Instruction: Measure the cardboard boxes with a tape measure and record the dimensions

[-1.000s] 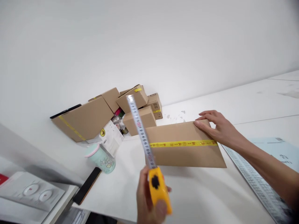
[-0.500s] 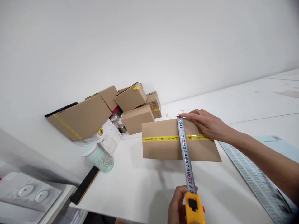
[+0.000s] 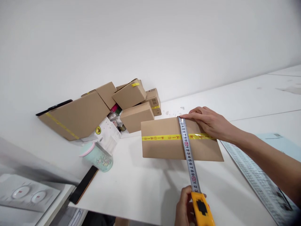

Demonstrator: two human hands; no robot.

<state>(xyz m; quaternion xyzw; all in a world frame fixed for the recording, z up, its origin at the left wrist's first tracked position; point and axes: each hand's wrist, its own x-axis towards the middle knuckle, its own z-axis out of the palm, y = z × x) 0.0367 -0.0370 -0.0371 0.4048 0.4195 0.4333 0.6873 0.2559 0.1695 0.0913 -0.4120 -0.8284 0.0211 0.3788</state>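
Observation:
A brown cardboard box (image 3: 162,149) with a strip of yellow printed tape stands on the white table. Across its top lies the silver blade of a tape measure (image 3: 202,208), running from the far edge past the near edge. My left hand (image 3: 184,204) is closed around the yellow case, low in the view; part of the hand is cut off by the frame. My right hand (image 3: 207,122) pinches the blade's end at the box's far edge, its other fingers bent over the box top.
More cardboard boxes (image 3: 77,113) are piled at the left against the wall. Before them are a white carton (image 3: 109,138), a mint cup (image 3: 100,158) and a black flat object (image 3: 84,184) at the table's edge. A pale blue printed sheet (image 3: 254,169) lies right, under my right forearm.
The tape case and my left hand have shifted slightly right and down, so the blade slants a little more. My right hand stays at the box's far edge. The view has turned slightly.

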